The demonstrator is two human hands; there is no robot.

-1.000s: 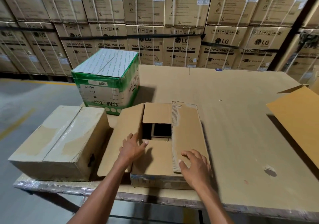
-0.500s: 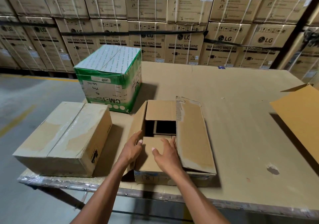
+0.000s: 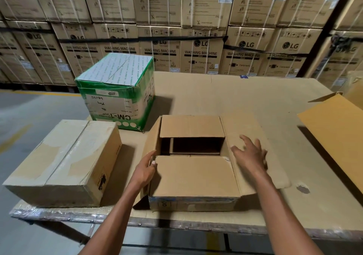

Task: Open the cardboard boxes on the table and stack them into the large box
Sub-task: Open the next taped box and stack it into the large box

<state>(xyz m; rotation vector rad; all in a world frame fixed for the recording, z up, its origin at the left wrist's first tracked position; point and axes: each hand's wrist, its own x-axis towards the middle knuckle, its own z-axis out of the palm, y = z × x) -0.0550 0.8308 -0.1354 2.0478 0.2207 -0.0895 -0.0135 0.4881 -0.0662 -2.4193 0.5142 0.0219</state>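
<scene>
A brown cardboard box point(image 3: 194, 178) sits at the table's front edge with its top partly open. Its two inner flaps lie nearly flat, and a dark gap shows between them. Its left outer flap stands up, and my left hand point(image 3: 145, 170) rests against that flap's edge. The right outer flap point(image 3: 253, 129) lies folded out flat on the table. My right hand point(image 3: 249, 153) hovers over that flap, fingers spread, holding nothing. A taped, shut brown box point(image 3: 64, 162) lies at the left. A green and white box point(image 3: 117, 89) stands behind it, shut.
The large box's open flap point(image 3: 337, 133) reaches in from the right edge. The table point(image 3: 235, 93) is covered in cardboard sheet with plastic wrap along its front edge. Stacked washing machine cartons point(image 3: 200, 38) form a wall behind. Grey floor lies to the left.
The right outer flap has swung from over the box out flat onto the table. My right hand moved from the near inner flap out to the right. My left hand stayed at the left flap.
</scene>
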